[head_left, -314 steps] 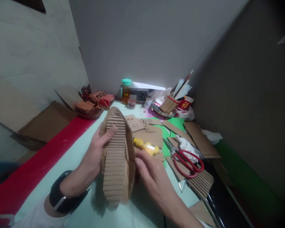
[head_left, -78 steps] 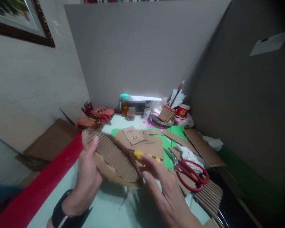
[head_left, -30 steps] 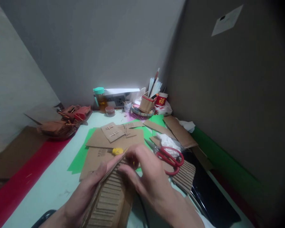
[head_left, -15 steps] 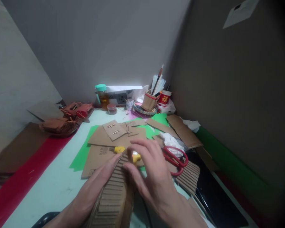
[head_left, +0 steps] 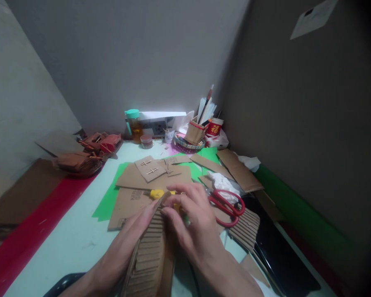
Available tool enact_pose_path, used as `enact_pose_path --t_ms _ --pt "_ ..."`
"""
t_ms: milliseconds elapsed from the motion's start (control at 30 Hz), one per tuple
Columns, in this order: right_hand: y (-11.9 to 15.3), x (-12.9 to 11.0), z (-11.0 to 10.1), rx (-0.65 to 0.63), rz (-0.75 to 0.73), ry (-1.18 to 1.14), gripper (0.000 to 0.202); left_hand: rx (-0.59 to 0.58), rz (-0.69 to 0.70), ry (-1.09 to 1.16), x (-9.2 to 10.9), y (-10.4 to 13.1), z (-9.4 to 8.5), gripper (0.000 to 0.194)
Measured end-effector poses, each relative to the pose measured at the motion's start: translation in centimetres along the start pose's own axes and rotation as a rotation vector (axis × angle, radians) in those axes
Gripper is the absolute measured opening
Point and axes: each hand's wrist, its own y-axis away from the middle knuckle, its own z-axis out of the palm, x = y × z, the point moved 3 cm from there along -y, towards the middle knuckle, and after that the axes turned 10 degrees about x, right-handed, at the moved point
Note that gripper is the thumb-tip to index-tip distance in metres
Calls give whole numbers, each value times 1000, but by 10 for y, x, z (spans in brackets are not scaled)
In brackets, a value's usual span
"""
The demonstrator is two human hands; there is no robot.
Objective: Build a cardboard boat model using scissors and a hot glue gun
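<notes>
A ridged corrugated cardboard piece point(head_left: 148, 251) stands on edge in front of me, running toward the bottom of the view. My left hand point(head_left: 132, 233) is closed along its left side, with the fingertips hidden behind it. At its far top end my right hand point(head_left: 191, 222) pinches the edge between thumb and forefinger, the other fingers curled above. Just beyond the fingers lies a yellow tool point(head_left: 157, 194), partly covered by the hand; its kind is unclear. Red-handled scissors point(head_left: 227, 208) rest to the right of my right hand.
Flat cardboard sheets point(head_left: 123, 210) lie over green paper point(head_left: 103, 206). To the right are crumpled white tissue point(head_left: 221, 183), another ridged cardboard piece point(head_left: 246, 229) and a glossy black object point(head_left: 284, 255). At the back stand a teal-lidded bottle point(head_left: 135, 126) and a stick-filled holder point(head_left: 194, 132).
My right hand has shifted slightly, its fingers curling down closer over the far end of the cardboard and covering more of the yellow tool. The left hand stays on the cardboard.
</notes>
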Motion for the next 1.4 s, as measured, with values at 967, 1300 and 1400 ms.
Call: enact_pose_path --t_ms 967,1300,1400 --pt "5 -21 -13 131 -184 -110 33 -233 279 -401 36 9 17 37" --pt "5 -17 -13 127 -187 -27 25 -339 308 -455 27 4 18 42" --pt "5 -19 -14 131 -214 -12 25 -317 269 -390 31 5 19 36"
